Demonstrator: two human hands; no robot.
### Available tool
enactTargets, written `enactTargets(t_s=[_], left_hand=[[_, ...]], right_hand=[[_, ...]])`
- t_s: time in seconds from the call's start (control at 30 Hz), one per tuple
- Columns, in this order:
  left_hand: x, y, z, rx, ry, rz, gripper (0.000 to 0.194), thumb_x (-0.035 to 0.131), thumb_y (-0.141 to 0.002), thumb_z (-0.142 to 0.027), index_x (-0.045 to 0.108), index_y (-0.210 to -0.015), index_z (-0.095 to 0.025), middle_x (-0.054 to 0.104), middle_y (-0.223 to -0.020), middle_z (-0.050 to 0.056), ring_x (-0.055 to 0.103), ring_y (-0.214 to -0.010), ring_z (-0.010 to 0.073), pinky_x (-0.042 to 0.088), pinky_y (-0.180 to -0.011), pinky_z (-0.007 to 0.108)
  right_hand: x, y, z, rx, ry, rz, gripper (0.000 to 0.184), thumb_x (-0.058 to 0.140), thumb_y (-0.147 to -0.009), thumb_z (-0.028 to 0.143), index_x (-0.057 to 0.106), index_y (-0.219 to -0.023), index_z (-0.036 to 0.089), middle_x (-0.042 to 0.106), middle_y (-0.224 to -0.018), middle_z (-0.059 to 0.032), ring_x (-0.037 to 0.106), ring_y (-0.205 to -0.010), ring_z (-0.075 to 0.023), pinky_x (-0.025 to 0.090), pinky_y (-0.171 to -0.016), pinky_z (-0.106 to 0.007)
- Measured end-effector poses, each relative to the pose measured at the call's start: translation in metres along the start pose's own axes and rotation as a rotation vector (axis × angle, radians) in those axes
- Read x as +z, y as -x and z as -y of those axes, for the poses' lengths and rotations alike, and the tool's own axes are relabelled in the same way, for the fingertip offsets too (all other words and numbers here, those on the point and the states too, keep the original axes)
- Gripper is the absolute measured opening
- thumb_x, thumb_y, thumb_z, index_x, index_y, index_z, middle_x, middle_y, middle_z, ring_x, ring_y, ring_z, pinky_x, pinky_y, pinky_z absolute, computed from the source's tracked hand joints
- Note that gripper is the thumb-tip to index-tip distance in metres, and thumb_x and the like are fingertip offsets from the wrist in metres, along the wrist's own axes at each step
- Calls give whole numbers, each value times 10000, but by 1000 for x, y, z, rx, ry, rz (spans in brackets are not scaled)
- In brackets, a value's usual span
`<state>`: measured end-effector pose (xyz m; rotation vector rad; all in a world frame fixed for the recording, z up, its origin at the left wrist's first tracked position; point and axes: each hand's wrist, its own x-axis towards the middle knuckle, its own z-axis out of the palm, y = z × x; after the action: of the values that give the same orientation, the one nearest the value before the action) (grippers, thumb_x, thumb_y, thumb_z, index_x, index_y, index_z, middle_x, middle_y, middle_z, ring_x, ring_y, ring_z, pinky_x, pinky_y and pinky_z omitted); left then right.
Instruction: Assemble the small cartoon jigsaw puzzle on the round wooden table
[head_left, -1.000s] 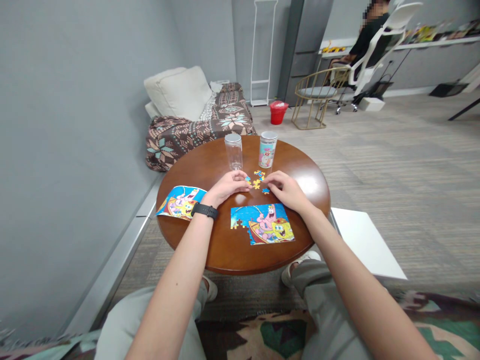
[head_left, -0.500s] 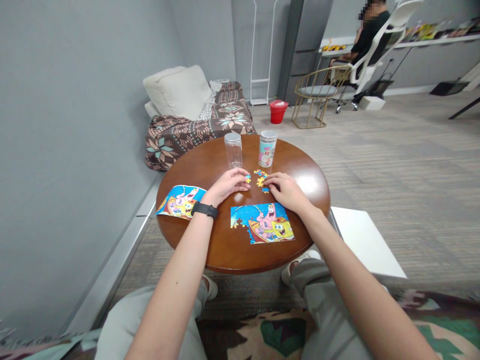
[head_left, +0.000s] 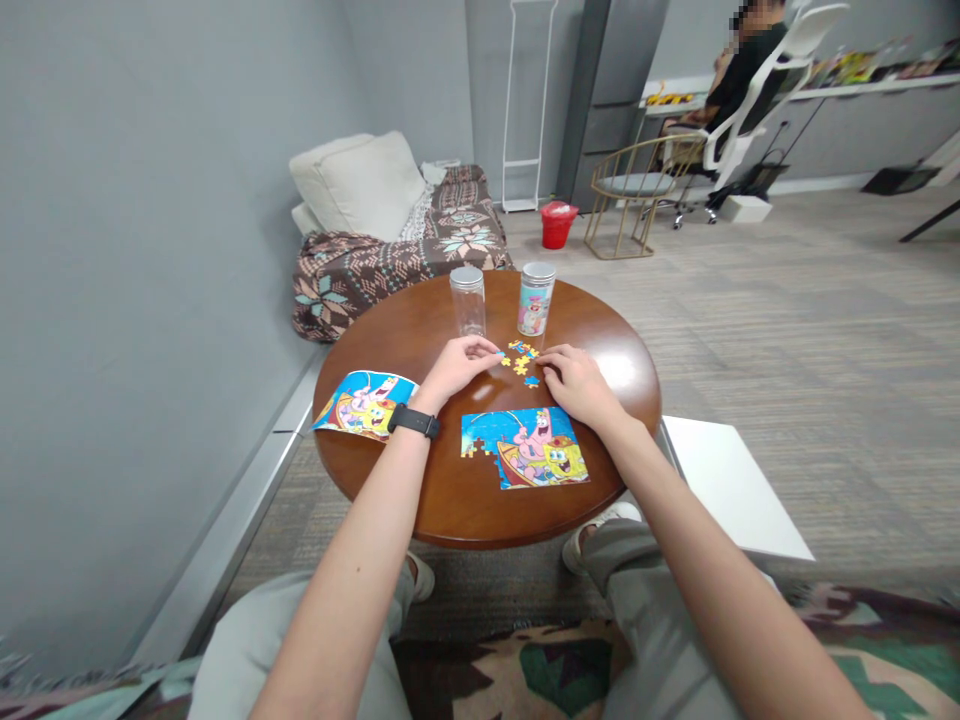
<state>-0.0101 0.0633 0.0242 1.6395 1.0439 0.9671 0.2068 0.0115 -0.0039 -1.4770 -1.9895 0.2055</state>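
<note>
i logged my left hand [head_left: 461, 368] palm down, fingers extended and drawn together, tips pointing inward toward my right hand [head_left: 576, 385]. that hand also lay palm down, its fingers [head_left: 553, 368] curled over at the knuckles. a narrow gap separated the two hands. my left forearm [head_left: 352, 530] and my right forearm [head_left: 690, 510] reached forward and inward from the bottom of the view.

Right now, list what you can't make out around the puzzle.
Head view:
Loose puzzle pieces: too small to read their printing.
Left hand: fingertips too small to show whether they pinch a piece.
Right hand: hides the tabletop beneath it.
Printed jar: its print hides the contents.
</note>
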Motion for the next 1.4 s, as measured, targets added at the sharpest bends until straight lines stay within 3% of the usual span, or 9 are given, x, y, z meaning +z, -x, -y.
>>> enactTargets(t_s=[0.1,0.2,0.4,0.67,0.83,1.0,1.13,1.4], left_hand=[[-1,1,1,10,-99,29,246,763,-712,-378,710,-790,-151,702,-758,36,608,-700,146,457,-699,258],[-1,2,1,32,-214,58,248,716,-756,-403,713,-776,-155,675,-694,25,571,-629,140,427,-626,253],[0,3,3,176,-348,156,147,668,-801,-311,671,-794,-164,679,-763,22,585,-701,140,428,-655,246],[-1,1,8,217,-296,212,82,634,-792,-145,637,-874,-143,694,-846,33,627,-753,126,495,-724,253],[1,1,8,235,-295,237,196,536,-768,-19,640,-880,-141,709,-871,42,644,-784,121,518,-770,263],[2,2,5,208,-298,230,140,624,-773,-114,644,-909,-142,706,-885,51,640,-807,137,519,-787,284],[2,3,6,207,-329,269,239,740,-733,-237,653,-934,-143,694,-907,51,627,-856,156,506,-818,304],[0,0,11,202,-289,304,140,653,-793,-127,660,-932,-138,717,-919,60,643,-834,140,517,-816,301]], right_hand=[[1,1,1,-28,-9,18,316,438,-913,192,666,-1127,235,610,-1330,-95,485,-1296,-301,300,-1103,-625],[1,1,2,-41,10,47,330,421,-922,188,670,-1131,243,643,-1261,-87,516,-1248,-304,276,-1103,-641],[-3,-2,1,-60,-28,-22,250,495,-879,190,726,-975,195,644,-1020,-117,590,-1005,-276,457,-963,-459],[4,0,-5,-139,-74,-51,122,628,-784,179,706,-871,214,627,-1009,-85,584,-999,-262,469,-935,-447],[3,0,-5,-124,-95,-62,94,615,-782,173,660,-854,211,627,-985,-84,580,-987,-264,464,-928,-451],[2,0,-5,-72,-95,-75,182,519,-791,111,632,-899,204,634,-978,-91,578,-963,-265,465,-910,-446],[2,0,-7,23,-67,-115,339,458,-702,8,629,-920,204,661,-972,-84,574,-967,-273,456,-914,-446],[2,1,-6,3,-76,-101,259,497,-748,66,631,-922,204,665,-929,-72,588,-922,-254,473,-861,-411]])
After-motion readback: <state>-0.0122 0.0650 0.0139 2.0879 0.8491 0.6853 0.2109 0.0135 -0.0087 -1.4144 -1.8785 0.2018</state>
